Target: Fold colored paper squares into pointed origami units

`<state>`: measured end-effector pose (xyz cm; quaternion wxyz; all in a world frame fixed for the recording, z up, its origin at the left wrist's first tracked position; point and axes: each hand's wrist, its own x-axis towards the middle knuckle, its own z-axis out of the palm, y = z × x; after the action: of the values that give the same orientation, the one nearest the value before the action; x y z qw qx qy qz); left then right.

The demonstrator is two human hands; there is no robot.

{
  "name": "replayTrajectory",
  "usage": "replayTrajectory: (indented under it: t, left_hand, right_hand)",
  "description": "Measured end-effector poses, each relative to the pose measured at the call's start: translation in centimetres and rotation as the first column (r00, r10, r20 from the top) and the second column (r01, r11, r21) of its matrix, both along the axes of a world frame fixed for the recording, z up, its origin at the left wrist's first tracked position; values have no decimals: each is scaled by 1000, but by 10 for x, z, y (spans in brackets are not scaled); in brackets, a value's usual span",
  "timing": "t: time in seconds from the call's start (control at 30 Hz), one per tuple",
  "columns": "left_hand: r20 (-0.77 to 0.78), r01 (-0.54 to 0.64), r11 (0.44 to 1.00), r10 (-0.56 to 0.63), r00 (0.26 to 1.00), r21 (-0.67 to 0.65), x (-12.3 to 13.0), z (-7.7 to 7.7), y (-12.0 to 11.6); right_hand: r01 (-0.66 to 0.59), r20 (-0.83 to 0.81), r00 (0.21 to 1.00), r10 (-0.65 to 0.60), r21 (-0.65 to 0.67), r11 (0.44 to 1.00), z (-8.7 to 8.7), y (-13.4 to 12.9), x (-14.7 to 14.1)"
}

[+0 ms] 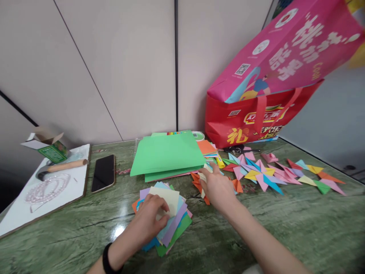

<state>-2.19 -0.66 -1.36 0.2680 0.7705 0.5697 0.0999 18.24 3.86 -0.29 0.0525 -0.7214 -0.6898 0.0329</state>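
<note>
Paper stack near centre, under left hand: loosely open over cream top sheet. Right hand to the right, at orange folded pieces; can't tell grip. Best to slide sheets off singly, steadying rest; avoid nudging green sheets, far side.

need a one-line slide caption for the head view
Left hand at a paper stack, right hand beside bright folded pieces, a green sheet beyond.
</note>
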Motion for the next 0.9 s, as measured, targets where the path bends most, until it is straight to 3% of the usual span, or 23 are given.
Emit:
replayTrajectory:
  t: [0.17,0.3,0.53,0.7,0.8,0.87,0.9]
  left_hand:
    - [-13,-51,998,51,999,34,-1,-5,3]
    - [-59,-71,995,75,995,75,0,-6,3]
    - [-87,-149,986,155,984,80,-1,-6,8]
    - [-109,-182,980,190,976,80,-2,-3,8]
    - [-161,-214,970,230,960,112,0,3,6]
    - [-194,-233,959,262,945,161,2,7,4]
    - [-201,-250,946,291,935,207,2,9,3]
  right_hand:
    - [78,27,996,-83,134,988,2,4,13]
    - [229,6,973,-230,-116,967,-9,17,36]
    - [134,-50,988,-146,-195,972,-21,29,53]
    - [169,-49,983,-176,-131,977,-11,22,49]
    - [191,-90,978,-190,11,981,-4,18,42]
    - [65,-398,916,40,246,967,-3,13,31]
    - [-18,-580,792,188,286,958,-4,10,24]
